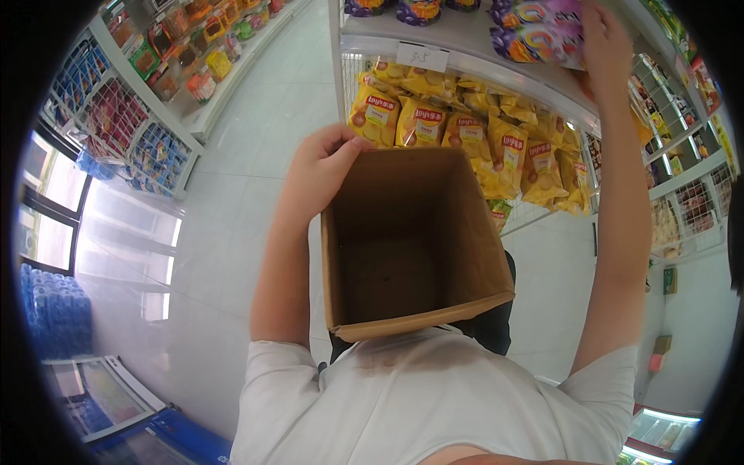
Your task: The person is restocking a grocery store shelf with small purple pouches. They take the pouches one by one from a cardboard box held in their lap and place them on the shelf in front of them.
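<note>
An open-topped cardboard box (pixel 476 250) stands tilted against the front of my white shirt, its bare inner walls and dark bottom showing. My left hand (pixel 325 165) pinches the far left corner of its rim between thumb and fingers. On the grey shelf at the upper right lie purple snack packets (pixel 535 32) printed with grapes and orange fruit. My right hand (pixel 607 52) is reached out to their right ends and touches them. Its fingers are blurred and partly hidden, so whether it grips a packet is unclear.
Below the shelf, a wire rack holds several yellow bags of Lay's chips (pixel 421 122). A handwritten price card (pixel 422 56) hangs on the shelf edge. Packaged snacks (pixel 174 40) fill shelving at left. Blue-wrapped bottle packs (pixel 58 314) and a chest freezer (pixel 104 395) stand lower left.
</note>
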### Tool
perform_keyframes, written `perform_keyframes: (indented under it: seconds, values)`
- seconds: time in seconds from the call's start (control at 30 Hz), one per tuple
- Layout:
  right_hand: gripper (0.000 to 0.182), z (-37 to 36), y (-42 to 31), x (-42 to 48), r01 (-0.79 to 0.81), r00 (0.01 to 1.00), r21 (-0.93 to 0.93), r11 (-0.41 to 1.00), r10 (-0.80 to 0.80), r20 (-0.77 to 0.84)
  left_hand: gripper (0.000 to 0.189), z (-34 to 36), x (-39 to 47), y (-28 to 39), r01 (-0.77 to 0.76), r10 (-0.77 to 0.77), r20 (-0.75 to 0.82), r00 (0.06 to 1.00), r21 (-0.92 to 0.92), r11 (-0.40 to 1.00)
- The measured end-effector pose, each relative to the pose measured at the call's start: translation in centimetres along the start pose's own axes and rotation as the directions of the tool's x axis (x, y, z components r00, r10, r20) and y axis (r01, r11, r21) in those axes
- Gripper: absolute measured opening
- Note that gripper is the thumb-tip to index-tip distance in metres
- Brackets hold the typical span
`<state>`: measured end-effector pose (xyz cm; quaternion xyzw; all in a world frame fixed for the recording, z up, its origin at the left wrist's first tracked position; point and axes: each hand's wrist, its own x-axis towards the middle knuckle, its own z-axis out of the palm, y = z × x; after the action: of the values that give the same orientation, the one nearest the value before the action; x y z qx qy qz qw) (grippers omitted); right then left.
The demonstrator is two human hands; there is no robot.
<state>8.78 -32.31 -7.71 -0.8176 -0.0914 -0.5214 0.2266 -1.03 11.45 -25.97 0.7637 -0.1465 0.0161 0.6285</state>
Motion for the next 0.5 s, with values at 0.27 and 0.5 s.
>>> perform_keyframes:
  seconds: [0.27, 0.5]
  values:
    - [0.028, -8.2, -8.7, -6.8, 0.022, 0.999, 0.077, 0.997, -0.024, 0.024, 0.021, 0.8, -0.2, -1.6, 0.018, -0.022, -0.043, 0.999, -0.088, 0.996]
    - [0.011, -5.1, -19.2, -13.4, 0.047, 0.516, 0.452, 0.891, -0.409, 0.753, 0.021, 2.6, -1.2, 0.5, -0.001, -0.011, -0.091, 0.996, -0.129, 0.992]
